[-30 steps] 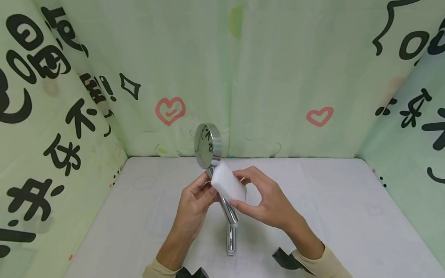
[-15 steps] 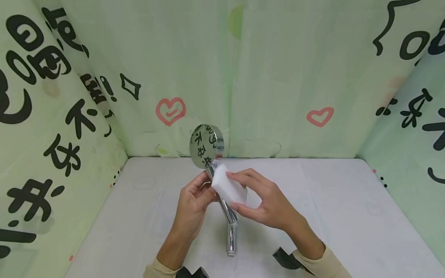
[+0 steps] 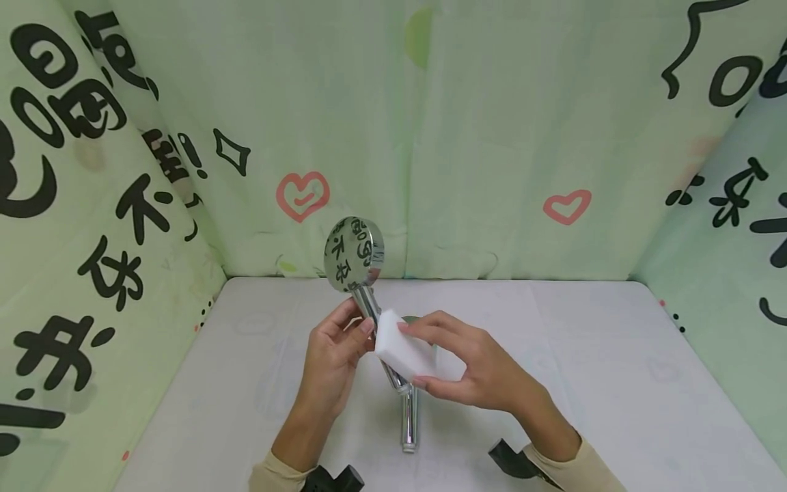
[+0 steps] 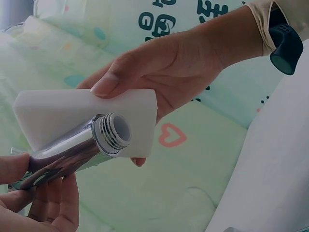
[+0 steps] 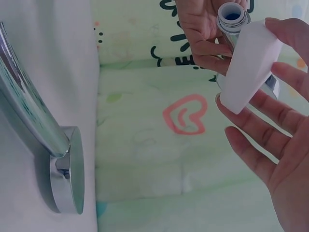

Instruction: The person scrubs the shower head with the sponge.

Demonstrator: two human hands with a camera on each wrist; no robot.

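Observation:
In the head view my left hand (image 3: 335, 355) holds a chrome shower head (image 3: 353, 254) by its handle, tilted, with the round head up and to the left. Its threaded end (image 4: 113, 133) faces the left wrist camera. A white sponge block (image 3: 402, 347) lies against the handle, and my right hand (image 3: 476, 355) pinches it between thumb and fingers. On the table below rests a second chrome shower head, its handle (image 3: 408, 420) pointing toward me. The sponge and my hands cover most of it in the head view, while its round head (image 5: 67, 179) shows in the right wrist view.
The white table (image 3: 584, 383) reaches back to a green curtain (image 3: 492, 137) printed with hearts and black writing. More curtain stands along the left and right sides. A dark device (image 3: 516, 461) is strapped at each wrist.
The sponge has slid down along the handle toward its lower end. The held shower head has turned to show more of its round face and shifted slightly left with my left hand.

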